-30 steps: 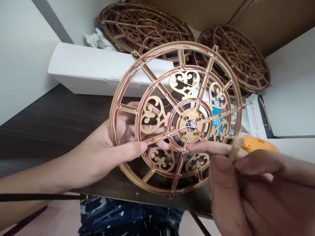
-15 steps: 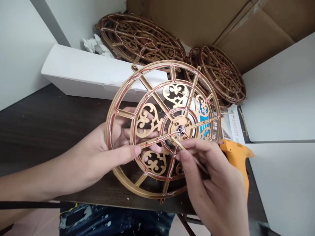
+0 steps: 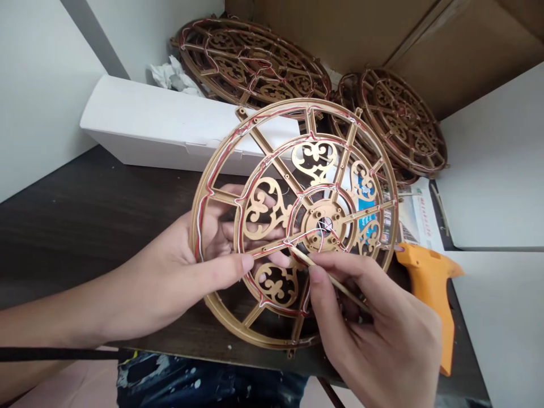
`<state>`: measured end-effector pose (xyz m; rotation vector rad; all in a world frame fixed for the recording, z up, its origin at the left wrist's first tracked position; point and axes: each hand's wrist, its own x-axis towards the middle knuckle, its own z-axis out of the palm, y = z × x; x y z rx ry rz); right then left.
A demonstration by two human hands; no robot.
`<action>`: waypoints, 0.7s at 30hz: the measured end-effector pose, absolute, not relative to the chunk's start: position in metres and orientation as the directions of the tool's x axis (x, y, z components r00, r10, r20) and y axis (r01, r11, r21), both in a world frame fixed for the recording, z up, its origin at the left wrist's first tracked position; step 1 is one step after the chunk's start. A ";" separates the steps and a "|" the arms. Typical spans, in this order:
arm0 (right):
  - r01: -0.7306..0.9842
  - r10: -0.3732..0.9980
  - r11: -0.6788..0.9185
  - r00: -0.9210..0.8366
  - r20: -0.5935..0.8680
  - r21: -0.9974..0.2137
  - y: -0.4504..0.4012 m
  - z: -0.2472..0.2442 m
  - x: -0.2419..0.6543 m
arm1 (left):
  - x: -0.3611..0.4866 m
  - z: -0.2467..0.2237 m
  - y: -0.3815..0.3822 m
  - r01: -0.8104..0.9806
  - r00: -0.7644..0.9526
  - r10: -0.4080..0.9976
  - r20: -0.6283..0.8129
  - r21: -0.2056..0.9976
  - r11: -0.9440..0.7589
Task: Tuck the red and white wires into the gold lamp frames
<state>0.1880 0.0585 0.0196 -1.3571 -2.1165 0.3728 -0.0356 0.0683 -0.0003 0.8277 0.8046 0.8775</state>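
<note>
Head view: a slim wooden stick (image 3: 301, 256) is pinched by the right hand (image 3: 378, 323) below the hub (image 3: 325, 206), long axis slanted up-left toward red-and-white wires (image 3: 287, 242); the openwork gold wheel (image 3: 287, 176) is clasped by the left hand (image 3: 187, 269), farther off, left of the hub.

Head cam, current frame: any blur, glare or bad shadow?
All in the head view: ring and stick fairly sharp, no heavy motion blur; wires distinguishable, red from white; box bright, edges still clear; cardboard and stacks dim at the back; red print on the paper too small or soft to read reliably.
</note>
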 end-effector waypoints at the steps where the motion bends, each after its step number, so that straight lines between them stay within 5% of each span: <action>1: 0.727 0.893 0.444 -0.306 0.331 -0.524 0.059 0.019 0.188 | -0.036 -0.001 0.069 -0.314 0.410 0.878 -0.249 0.865 0.391; 21: 0.730 0.857 0.494 -0.318 0.405 -0.473 0.058 0.013 0.188 | -0.032 0.004 0.073 -0.366 0.423 0.881 -0.210 0.850 0.378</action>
